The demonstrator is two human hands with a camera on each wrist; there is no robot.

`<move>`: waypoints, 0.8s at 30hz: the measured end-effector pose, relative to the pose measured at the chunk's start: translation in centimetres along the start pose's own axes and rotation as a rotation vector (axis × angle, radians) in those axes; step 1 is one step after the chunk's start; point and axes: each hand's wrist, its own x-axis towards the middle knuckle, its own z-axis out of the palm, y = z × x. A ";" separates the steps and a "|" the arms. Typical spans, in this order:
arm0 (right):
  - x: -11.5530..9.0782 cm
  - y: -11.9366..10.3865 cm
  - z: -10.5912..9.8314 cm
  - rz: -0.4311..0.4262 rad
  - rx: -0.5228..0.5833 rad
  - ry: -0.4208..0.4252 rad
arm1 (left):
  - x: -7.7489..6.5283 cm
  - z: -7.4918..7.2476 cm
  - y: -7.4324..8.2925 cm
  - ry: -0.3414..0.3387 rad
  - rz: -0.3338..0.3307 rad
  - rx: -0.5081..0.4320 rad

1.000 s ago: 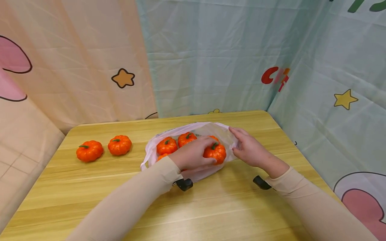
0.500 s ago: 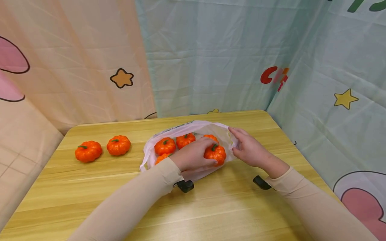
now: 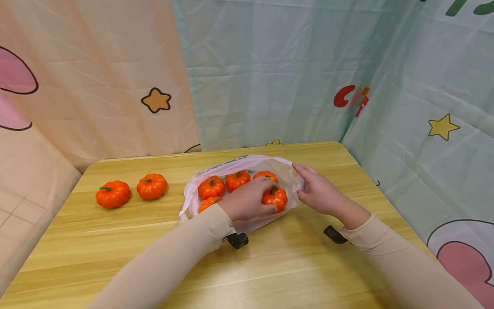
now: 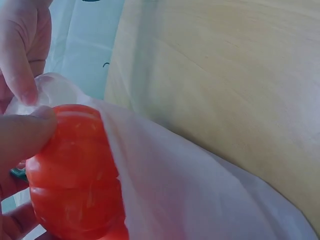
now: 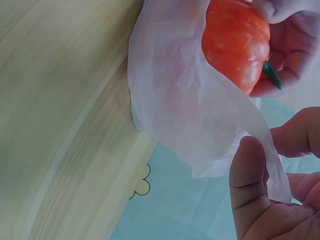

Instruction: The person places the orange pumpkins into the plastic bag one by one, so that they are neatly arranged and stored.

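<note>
An open white plastic bag [image 3: 251, 224] lies on the table, holding several small orange pumpkins with green stems. Inside its right end, my left hand [image 3: 248, 199] grips one pumpkin [image 3: 276, 200], thumb on the near side and fingers on the far side. The left wrist view has that pumpkin [image 4: 75, 175] large, behind the bag's thin wall [image 4: 175, 180]. My right hand [image 3: 322, 191] pinches the bag's right rim between thumb and fingers; the right wrist view shows the gathered edge [image 5: 277, 180] between them. Part of the bag's contents is hidden under my left hand and forearm.
Two more pumpkins, one at the far left [image 3: 113, 194] and one nearer the bag [image 3: 152, 186], sit on the wooden table [image 3: 285, 266]. Printed fabric curtains [image 3: 270, 77] hang behind the table and along its right side.
The gripped pumpkin has sunk a little lower and shifted slightly left in the bag. A pumpkin behind it has shifted slightly left. My right hand stays at the rim.
</note>
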 end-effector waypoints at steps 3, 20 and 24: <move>0.0 0.0 0.0 0.005 -0.003 -0.003 | 0.1 0.2 -0.1 0.014 -0.017 0.005; 0.1 -0.2 -0.2 0.009 -0.006 -0.003 | 0.3 1.5 -0.8 0.068 0.014 0.028; 0.2 -0.1 -0.2 0.009 -0.010 0.001 | 0.4 1.7 -0.8 0.077 0.013 0.004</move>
